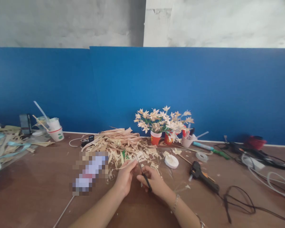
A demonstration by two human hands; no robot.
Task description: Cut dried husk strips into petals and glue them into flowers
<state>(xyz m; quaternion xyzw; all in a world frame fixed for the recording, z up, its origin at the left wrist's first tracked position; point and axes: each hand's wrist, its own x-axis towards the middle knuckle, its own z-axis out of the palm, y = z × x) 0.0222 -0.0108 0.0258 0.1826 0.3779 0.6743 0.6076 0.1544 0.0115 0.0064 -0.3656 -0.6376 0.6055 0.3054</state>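
Note:
In the middle of the brown table my right hand (pixel 154 180) is closed on a pair of scissors (pixel 146 181) with black handles. Their blades point up and away, beside the fingertips of my left hand (pixel 125 177). That hand is closed in a pinch on a thin pale strip, mostly covered by the fingers. Just beyond both hands spreads a heap of dry, straw-coloured strips and scraps (pixel 116 142). Pale star-shaped flowers (pixel 154 117) on green stems stand behind it in a red cup (pixel 156 138) and another beside it.
To the right lie a black glue gun (pixel 203 177) with its cable, a white round lid (pixel 171 161) and a tape roll (pixel 201 156). A pixelated phone-like object (pixel 91 173) with a cord is on the left. White cups (pixel 56 133) and a blue partition (pixel 109 85) stand behind.

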